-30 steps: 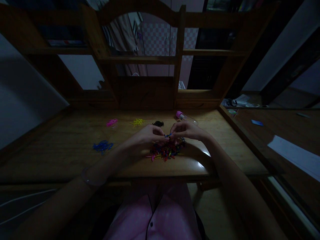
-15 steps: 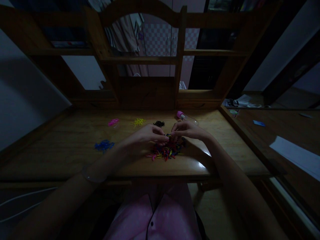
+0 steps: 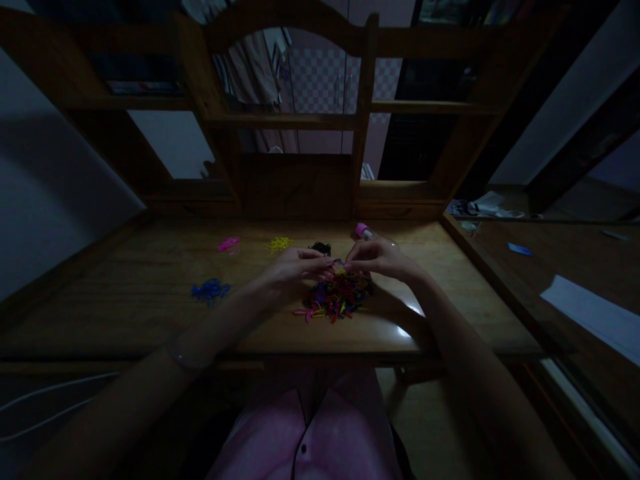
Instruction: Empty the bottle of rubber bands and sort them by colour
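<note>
A mixed heap of small coloured rubber bands (image 3: 334,299) lies on the wooden desk in front of me, with red, blue, yellow, pink and dark ones tangled together. Over its far left side, my left hand (image 3: 300,265) has thumb and fingers pressed together on some bands. My right hand (image 3: 377,259) pinches at the top of the heap, its fingertips a short gap from the left ones. Exactly which bands each hand grips is too dark and small to tell. Just beyond my fingers sits a small bunch of black bands (image 3: 321,249).
Separate bunches of yellow bands (image 3: 280,244), pink bands (image 3: 229,244) and blue bands (image 3: 210,290) lie to the left. A clear bottle with a pink cap (image 3: 362,231) rests behind my right hand, partly hidden. A wooden shelf frame (image 3: 295,121) rises along the back.
Both hands stay over the heap with small finger movements. My left fingers have straightened a little and shifted up, and colourful bands now show more between the fingertips.
</note>
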Tool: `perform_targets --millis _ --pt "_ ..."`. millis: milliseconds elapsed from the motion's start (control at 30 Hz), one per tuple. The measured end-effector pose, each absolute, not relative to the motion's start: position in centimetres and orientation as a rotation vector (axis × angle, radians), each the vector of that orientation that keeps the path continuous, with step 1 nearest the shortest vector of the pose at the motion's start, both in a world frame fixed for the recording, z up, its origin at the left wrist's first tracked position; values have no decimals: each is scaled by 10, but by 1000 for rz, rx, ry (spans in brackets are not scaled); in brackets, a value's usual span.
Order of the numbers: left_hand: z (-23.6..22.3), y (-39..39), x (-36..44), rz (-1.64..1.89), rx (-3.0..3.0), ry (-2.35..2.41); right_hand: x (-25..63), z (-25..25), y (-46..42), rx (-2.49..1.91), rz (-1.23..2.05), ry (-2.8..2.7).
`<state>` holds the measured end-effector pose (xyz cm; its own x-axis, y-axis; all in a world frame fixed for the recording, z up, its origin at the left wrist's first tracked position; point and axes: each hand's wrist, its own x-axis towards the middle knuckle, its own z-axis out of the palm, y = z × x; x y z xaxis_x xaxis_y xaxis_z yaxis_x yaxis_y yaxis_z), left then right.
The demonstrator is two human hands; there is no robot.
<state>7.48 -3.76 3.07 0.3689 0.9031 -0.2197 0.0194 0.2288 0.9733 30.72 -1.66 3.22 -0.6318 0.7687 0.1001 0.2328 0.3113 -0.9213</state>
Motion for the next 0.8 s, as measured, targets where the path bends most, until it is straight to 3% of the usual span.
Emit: perform_targets --millis 333,800 --pt "6 -39 95 1121 881 897 288 30 -21 -848 1016 -1854" --pt "16 -40 99 1235 981 1031 290 27 -19 -870 1058 -1844"
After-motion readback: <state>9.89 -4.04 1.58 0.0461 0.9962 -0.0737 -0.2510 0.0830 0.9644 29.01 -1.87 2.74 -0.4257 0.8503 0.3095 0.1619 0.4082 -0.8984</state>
